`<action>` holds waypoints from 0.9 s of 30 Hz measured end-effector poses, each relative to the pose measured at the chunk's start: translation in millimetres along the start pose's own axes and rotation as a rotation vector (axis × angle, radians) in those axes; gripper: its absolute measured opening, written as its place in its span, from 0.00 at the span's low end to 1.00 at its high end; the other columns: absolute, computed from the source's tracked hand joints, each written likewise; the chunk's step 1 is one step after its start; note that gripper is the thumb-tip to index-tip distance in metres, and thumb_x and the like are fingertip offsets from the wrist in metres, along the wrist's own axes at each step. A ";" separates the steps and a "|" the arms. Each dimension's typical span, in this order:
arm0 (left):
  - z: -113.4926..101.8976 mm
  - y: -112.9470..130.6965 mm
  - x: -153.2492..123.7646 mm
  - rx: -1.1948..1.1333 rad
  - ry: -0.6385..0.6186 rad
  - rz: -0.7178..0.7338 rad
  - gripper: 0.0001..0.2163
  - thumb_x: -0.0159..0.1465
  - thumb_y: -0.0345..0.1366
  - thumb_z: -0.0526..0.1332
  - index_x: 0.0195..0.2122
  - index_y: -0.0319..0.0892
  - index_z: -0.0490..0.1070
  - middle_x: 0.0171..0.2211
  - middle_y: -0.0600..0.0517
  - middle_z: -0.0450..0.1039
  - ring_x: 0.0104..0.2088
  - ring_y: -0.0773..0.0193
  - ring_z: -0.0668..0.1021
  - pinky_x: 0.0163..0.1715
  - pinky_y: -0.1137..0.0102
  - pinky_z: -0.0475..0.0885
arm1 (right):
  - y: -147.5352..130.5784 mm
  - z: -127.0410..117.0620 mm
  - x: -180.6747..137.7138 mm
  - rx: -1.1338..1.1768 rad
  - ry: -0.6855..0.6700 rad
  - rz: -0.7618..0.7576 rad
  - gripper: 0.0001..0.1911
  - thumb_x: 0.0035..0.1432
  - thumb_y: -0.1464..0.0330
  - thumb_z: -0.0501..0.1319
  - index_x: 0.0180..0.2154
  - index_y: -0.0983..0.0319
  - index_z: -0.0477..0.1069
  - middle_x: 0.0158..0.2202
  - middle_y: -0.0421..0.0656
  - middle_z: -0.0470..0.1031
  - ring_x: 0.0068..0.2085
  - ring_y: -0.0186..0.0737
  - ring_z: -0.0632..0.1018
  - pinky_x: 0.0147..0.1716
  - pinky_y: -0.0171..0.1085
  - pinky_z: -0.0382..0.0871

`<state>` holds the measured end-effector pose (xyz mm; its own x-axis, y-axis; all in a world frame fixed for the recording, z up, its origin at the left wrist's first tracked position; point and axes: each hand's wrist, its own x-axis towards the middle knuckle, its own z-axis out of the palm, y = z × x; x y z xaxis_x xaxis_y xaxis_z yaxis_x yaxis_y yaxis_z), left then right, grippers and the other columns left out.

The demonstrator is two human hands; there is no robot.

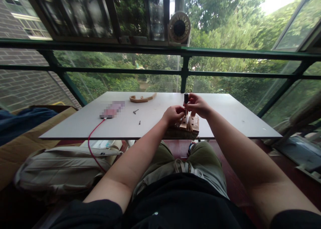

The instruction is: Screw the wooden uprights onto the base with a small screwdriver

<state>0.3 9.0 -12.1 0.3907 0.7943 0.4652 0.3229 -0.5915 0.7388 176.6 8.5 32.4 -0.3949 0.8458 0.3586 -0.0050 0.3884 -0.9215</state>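
Note:
My right hand (198, 105) is closed on a screwdriver (186, 98) with a black handle, held upright with its shaft pointing down. Beneath it, near the table's front edge, lies a wooden piece (193, 124) with dark holes in its blocks. My left hand (173, 115) is pinched beside the lower end of the shaft, just over the wood. What sits between those fingertips, if anything, is too small to make out. Part of the wooden piece is hidden behind the left hand.
On the white table (160, 128) lie a curved wooden part (139, 100), small screws (135, 111) and a pixelated pink item (112, 109) with a red cable (89, 140). A bag (65, 168) and a cardboard box (62, 122) stand at left. A green railing (160, 48) runs behind.

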 end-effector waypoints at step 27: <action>1.0 -3.0 0.7 0.117 -0.020 0.031 0.17 0.60 0.47 0.61 0.35 0.38 0.79 0.28 0.49 0.79 0.28 0.65 0.76 0.30 0.73 0.68 | -3.9 3.2 -0.5 0.038 0.025 0.007 0.18 0.41 0.65 0.72 0.33 0.63 0.69 0.31 0.43 0.77 0.24 0.32 0.73 0.20 0.32 0.65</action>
<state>0.4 11.2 -14.5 0.4190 0.7733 0.4759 0.4083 -0.6286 0.6619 173.9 5.4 35.4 -0.3723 0.8576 0.3550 -0.0371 0.3684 -0.9289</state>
